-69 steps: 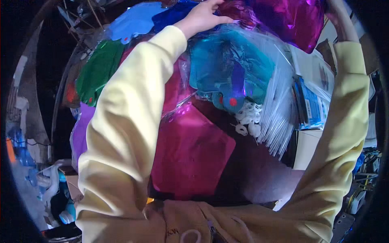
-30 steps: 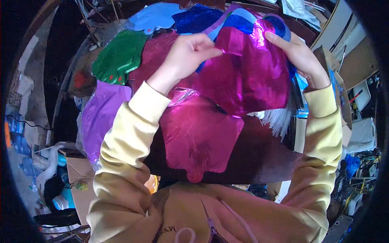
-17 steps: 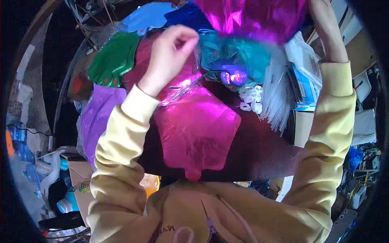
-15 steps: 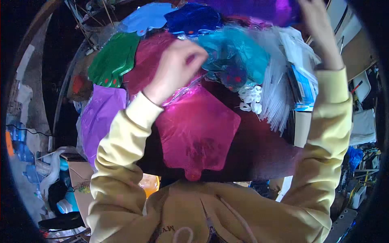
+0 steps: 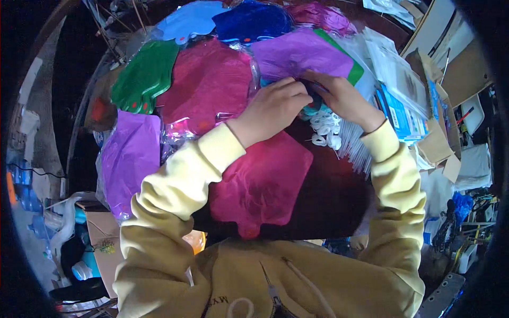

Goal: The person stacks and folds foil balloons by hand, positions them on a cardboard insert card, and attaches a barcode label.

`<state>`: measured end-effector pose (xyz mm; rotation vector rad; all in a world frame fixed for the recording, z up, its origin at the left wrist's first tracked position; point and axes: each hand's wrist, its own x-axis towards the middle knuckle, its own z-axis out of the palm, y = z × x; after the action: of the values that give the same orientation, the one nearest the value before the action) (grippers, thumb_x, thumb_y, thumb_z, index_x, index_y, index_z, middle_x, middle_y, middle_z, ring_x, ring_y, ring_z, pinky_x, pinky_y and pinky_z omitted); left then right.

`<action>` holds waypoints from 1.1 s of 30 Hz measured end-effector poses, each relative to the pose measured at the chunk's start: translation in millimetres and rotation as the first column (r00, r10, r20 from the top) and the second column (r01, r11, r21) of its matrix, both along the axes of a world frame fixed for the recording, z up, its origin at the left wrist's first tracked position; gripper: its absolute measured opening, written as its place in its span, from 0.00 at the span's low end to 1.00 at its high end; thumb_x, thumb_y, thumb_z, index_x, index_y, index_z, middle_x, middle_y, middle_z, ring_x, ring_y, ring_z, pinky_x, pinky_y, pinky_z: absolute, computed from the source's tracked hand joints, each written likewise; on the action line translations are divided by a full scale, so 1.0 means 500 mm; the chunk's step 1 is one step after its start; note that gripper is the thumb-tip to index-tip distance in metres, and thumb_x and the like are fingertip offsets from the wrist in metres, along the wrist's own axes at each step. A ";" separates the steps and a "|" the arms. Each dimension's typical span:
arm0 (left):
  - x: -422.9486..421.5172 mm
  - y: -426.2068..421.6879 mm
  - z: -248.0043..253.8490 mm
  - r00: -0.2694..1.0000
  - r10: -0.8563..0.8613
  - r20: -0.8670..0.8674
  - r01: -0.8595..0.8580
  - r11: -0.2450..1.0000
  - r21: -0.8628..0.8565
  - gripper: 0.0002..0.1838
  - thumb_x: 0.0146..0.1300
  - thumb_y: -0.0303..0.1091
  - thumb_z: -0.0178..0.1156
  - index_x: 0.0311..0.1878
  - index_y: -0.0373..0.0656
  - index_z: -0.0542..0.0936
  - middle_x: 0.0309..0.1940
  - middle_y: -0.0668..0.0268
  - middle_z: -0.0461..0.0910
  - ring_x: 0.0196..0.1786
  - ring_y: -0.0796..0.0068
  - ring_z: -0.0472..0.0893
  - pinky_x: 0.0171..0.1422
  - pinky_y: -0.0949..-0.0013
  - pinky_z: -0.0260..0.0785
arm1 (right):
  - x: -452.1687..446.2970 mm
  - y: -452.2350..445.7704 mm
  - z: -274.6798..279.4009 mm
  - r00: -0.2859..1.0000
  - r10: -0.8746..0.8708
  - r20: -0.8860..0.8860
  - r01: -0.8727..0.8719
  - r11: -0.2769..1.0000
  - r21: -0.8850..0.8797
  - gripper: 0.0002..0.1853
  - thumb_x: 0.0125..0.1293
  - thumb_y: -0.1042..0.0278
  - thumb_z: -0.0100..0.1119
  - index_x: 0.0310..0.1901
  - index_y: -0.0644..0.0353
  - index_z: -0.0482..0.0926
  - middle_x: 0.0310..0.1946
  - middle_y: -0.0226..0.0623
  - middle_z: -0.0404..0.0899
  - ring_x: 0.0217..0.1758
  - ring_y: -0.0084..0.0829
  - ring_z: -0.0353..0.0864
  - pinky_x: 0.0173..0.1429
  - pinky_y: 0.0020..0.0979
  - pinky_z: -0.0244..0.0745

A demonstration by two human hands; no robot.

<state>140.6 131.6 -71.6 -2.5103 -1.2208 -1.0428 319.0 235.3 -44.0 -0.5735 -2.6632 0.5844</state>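
A purple foil balloon (image 5: 297, 53), flat and uninflated, lies over the teal ones, with a green edge (image 5: 356, 74) showing from beneath it. At its near edge my left hand (image 5: 275, 110) is closed, fingertips pinched together. My right hand (image 5: 347, 98) comes in from the right, its fingers closed at the same edge; the tab there is mostly hidden behind the fingers. Below my left hand a flat magenta foil balloon (image 5: 260, 185) rests on the dark table, its tab pointing toward me. A dark red stack of foil balloons (image 5: 207, 79) lies in clear plastic to the left.
Green balloons (image 5: 146, 77), light blue ones (image 5: 191, 21), dark blue ones (image 5: 252, 21) and a purple pack (image 5: 130, 159) ring the table. White plastic rings (image 5: 326, 130) and clear thin sticks (image 5: 352, 151) lie at right, near a blue-and-white pack (image 5: 397, 114) and cardboard boxes (image 5: 435, 140).
My right hand has come down from the upper right to meet my left, which moved right and down. The purple balloon, blurred at the top before, now covers the teal ones.
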 end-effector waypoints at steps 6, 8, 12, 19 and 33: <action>0.005 0.007 0.005 1.000 -0.021 -0.009 0.020 0.999 -0.029 0.07 0.54 0.26 0.60 0.37 0.39 0.81 0.34 0.64 0.77 0.42 0.63 0.78 0.46 0.62 0.73 | 0.009 0.014 -0.003 0.996 0.078 -0.053 -0.077 0.997 0.005 0.18 0.66 0.76 0.51 0.58 0.66 0.72 0.50 0.51 0.78 0.55 0.45 0.78 0.58 0.35 0.70; 0.003 0.016 0.012 0.994 -0.009 0.112 0.017 0.997 -0.076 0.06 0.53 0.28 0.63 0.34 0.39 0.80 0.32 0.63 0.77 0.39 0.61 0.78 0.43 0.61 0.71 | 0.006 0.016 -0.007 0.996 0.081 -0.047 -0.081 0.997 0.002 0.18 0.66 0.76 0.50 0.58 0.66 0.72 0.49 0.51 0.78 0.55 0.45 0.78 0.58 0.35 0.70; -0.001 0.023 0.030 0.967 0.088 0.238 -0.012 0.954 -0.300 0.06 0.51 0.28 0.65 0.32 0.39 0.80 0.29 0.62 0.76 0.36 0.60 0.78 0.41 0.63 0.70 | -0.003 0.006 0.000 0.990 0.080 -0.115 -0.084 0.996 -0.032 0.19 0.63 0.73 0.51 0.57 0.61 0.73 0.49 0.56 0.76 0.53 0.56 0.74 0.54 0.43 0.72; -0.019 0.047 0.028 0.876 0.164 0.454 0.103 0.855 -0.508 0.06 0.57 0.28 0.65 0.32 0.36 0.80 0.27 0.64 0.82 0.30 0.77 0.80 0.37 0.71 0.72 | 0.008 0.037 -0.026 0.992 0.093 -0.085 -0.093 0.996 0.009 0.20 0.64 0.71 0.51 0.58 0.61 0.71 0.50 0.56 0.76 0.55 0.56 0.73 0.55 0.45 0.71; 0.013 0.047 0.031 0.941 0.185 0.283 -0.164 0.982 -0.094 0.05 0.55 0.27 0.62 0.34 0.38 0.77 0.31 0.62 0.78 0.36 0.66 0.80 0.40 0.67 0.72 | -0.003 0.035 -0.016 0.997 0.022 -0.070 -0.020 0.999 0.032 0.18 0.66 0.72 0.54 0.57 0.66 0.71 0.49 0.49 0.78 0.55 0.36 0.76 0.62 0.31 0.66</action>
<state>147.2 155.2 -56.1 -2.3000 -1.5510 -1.3813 317.4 253.0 -52.0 -0.5068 -2.6108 0.5570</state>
